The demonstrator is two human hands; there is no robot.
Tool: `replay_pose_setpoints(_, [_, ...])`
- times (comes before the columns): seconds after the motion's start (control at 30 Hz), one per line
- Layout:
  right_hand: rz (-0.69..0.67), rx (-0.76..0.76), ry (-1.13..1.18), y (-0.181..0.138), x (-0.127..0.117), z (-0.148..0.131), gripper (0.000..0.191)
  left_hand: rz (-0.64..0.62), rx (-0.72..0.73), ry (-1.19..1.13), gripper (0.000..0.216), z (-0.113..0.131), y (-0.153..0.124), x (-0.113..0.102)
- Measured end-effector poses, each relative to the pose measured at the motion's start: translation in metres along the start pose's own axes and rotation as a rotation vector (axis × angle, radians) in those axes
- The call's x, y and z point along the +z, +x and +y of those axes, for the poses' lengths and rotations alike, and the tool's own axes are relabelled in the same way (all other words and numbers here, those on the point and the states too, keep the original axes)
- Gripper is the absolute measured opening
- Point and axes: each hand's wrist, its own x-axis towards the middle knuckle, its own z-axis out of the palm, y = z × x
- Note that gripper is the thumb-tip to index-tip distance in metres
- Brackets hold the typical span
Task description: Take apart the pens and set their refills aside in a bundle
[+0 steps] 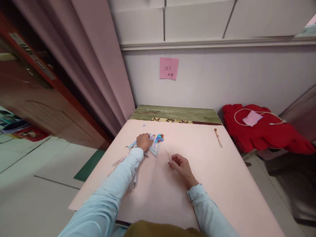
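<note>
My left hand [144, 142] is down in a pile of pale blue and lilac tubes [157, 149], its fingers curled. What they grip, if anything, is hidden. Just right of it sits a small heap of blue and brown pieces [159, 138]. Thin, clear sticks that look like pen refills [135, 179] lie beneath and beside my left forearm. Over the middle of the table, my right hand [179, 165] pinches a slim cream stick [169, 154] between thumb and fingers, its free end pointing up and away from me.
A pale sheet [222, 184] covers the table. Toward its right edge lies a slender brush-like item with a brown tip [218, 137]. Red cloth [259, 131] with a white cable is beyond that edge. A pink note [169, 68] is on the wall; a wooden door [49, 92] stands left.
</note>
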Motion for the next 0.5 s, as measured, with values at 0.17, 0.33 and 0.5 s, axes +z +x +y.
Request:
replay_pose_setpoints(0.17, [0.004, 0.003, 0.012, -0.0001, -0.0005, 0.0009, 0.025, 0.028, -0.047, 0.032, 0.022, -0.0013, 0.002, -0.0045])
replay_pose_setpoints(0.33, [-0.001, 0.0, 0.014, -0.0006, -0.0006, 0.0, 0.024, 0.068, -0.077, 0.025, 0.023, -0.0061, 0.0039, -0.0011])
replay_pose_setpoints(0.5, [0.007, -0.002, 0.021, -0.0006, -0.0009, -0.0012, 0.023, 0.125, -0.006, -0.003, 0.027, -0.0006, -0.0021, 0.0039])
